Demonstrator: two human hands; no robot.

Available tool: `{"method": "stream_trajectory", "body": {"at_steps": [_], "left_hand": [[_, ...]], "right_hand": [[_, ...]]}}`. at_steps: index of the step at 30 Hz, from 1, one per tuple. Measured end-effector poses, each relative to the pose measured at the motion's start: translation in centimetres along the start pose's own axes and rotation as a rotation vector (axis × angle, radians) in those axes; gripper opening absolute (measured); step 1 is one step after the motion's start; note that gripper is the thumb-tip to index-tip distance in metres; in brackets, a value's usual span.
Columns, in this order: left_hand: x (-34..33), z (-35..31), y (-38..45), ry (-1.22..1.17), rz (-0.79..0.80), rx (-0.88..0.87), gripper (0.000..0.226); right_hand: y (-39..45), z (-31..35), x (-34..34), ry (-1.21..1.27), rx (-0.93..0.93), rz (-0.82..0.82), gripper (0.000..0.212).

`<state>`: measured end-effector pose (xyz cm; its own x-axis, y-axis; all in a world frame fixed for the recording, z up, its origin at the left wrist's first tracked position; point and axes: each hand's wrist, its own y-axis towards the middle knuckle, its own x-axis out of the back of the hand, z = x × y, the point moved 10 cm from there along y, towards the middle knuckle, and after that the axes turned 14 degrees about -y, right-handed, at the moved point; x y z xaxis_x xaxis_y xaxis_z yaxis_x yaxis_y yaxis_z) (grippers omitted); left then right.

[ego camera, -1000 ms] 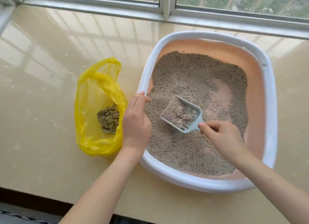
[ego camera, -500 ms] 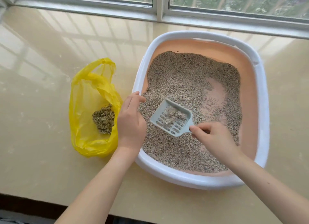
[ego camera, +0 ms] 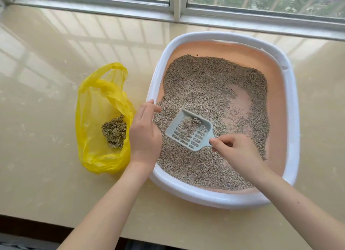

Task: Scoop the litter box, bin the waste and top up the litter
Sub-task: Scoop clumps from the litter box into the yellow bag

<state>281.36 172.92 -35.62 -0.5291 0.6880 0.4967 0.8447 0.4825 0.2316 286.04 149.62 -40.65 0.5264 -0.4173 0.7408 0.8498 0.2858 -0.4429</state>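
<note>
Head view, looking down on a glossy beige table point(ego camera: 56, 184) set against a window frame point(ego camera: 177, 12). Litter box point(ego camera: 291, 119): white rim, peach inner walls, standing right of centre, its far side near the window. Grey granular litter point(ego camera: 201, 85) covers most of the floor of the box; a bare peach patch shows toward the right side. Right hand point(ego camera: 240, 152): fingers curled round the handle of a pale blue slotted scoop point(ego camera: 190, 132), the grip closed on it, the thumb lying along the handle near the pan. The scoop is held above the litter in the near-left part of the box, its pan pointing away from the person and to the left. A few pale clumps point(ego camera: 192, 121) lie at the far end of the pan, with some loose granules on the slots. Left hand point(ego camera: 145, 135): placed at the left rim of the box, fingers bent over the rim's inner edge with the fingertips above the litter; how tightly this grip closes on the rim cannot be told. Yellow plastic bag point(ego camera: 97, 104): lying open on the table just left of the box, beside the left hand. A darker, greenish-brown mass of scooped waste point(ego camera: 114, 131) rests inside the bag.
</note>
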Motion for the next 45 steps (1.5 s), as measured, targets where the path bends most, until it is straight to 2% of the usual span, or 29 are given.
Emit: {"method": "stream_trajectory", "body": {"at_steps": [8,18,22,26,29,33,37,39,41,43,45], "left_hand": [[0.0,0.1,0.0,-0.008,0.003,0.012,0.042],[-0.1,0.3,0.0,-0.058,0.023,-0.005,0.045],[-0.1,0.4,-0.1,-0.083,0.039,-0.003,0.045],[0.4,0.4,0.2,-0.192,0.065,0.022,0.045],[1.8,0.1,0.4,-0.291,0.092,0.021,0.038],[6.5,1.4,0.9,-0.313,-0.011,0.022,0.041],[12.6,5.3,1.5,-0.210,-0.146,0.080,0.039],[15.2,7.7,1.5,-0.099,-0.205,0.143,0.042],[16.4,11.0,1.0,0.005,-0.183,0.322,0.049],[15.7,14.6,-0.3,0.064,-0.032,0.577,0.062],[14.7,16.6,-1.9,0.090,0.111,0.713,0.065]], "right_hand": [[-0.5,0.1,-0.6,0.032,-0.019,-0.009,0.037],[-1.4,0.7,-0.8,0.026,-0.083,-0.084,0.037],[-1.9,1.1,-0.3,0.094,-0.127,-0.136,0.036],[-2.5,3.0,0.8,0.169,-0.126,-0.209,0.037],[-2.7,5.2,1.5,0.177,-0.091,-0.240,0.034],[-2.8,9.3,1.9,0.101,-0.038,-0.272,0.036],[-2.9,14.2,0.7,-0.020,0.034,-0.267,0.040],[-2.6,16.3,-0.9,-0.142,0.061,-0.245,0.039],[-2.6,18.4,-2.6,-0.298,0.100,-0.256,0.037],[-2.7,20.3,-4.0,-0.474,0.151,-0.288,0.032],[-2.8,21.9,-5.1,-0.648,0.203,-0.344,0.026]]}}
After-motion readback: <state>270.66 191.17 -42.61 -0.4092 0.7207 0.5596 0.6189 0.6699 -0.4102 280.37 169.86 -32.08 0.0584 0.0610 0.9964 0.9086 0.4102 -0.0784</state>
